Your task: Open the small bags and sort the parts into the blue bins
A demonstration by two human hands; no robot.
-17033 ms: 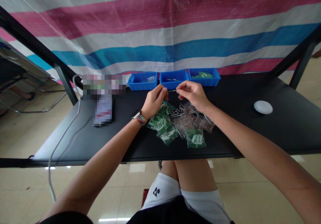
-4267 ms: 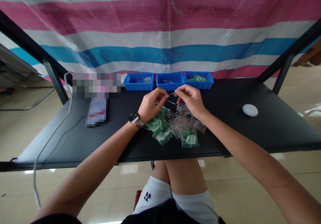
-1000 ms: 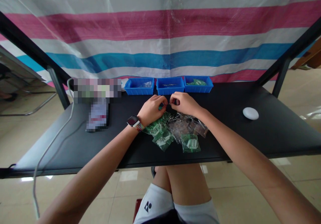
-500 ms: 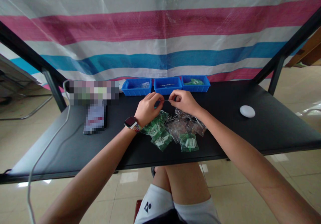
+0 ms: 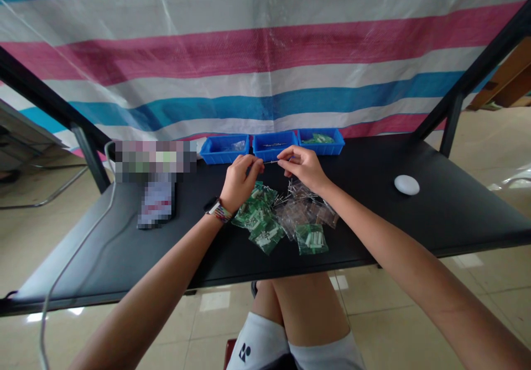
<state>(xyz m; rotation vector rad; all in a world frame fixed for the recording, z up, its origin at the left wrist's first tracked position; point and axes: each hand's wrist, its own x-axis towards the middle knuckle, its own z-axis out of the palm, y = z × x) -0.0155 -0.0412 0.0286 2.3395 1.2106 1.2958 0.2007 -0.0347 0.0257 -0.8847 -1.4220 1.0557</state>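
Observation:
A thin metal rod point(image 5: 271, 162) spans the gap between my two hands, above the black table. My left hand point(image 5: 241, 178), with a watch on the wrist, pinches its left end. The right end sits between the thumb and fingers of my right hand point(image 5: 304, 167). Below the hands lies a pile of small green bags point(image 5: 258, 213) holding white cylinders. Beside them are clear brownish bags point(image 5: 293, 213) and loose thin metal rods point(image 5: 284, 197). One green bag point(image 5: 312, 239) lies nearest the table's front edge.
Three blue bins stand at the back: the left one point(image 5: 224, 157) holds clear plastic, the middle one point(image 5: 271, 152) thin metal pieces, the right one point(image 5: 326, 149) green bags. A white rounded object point(image 5: 407, 185) lies right. A cable point(image 5: 78, 243) crosses the left side, near blurred items.
My hands have drawn slightly apart, and more of the rod shows between them. My left wrist has turned. The whole view has tilted slightly upward.

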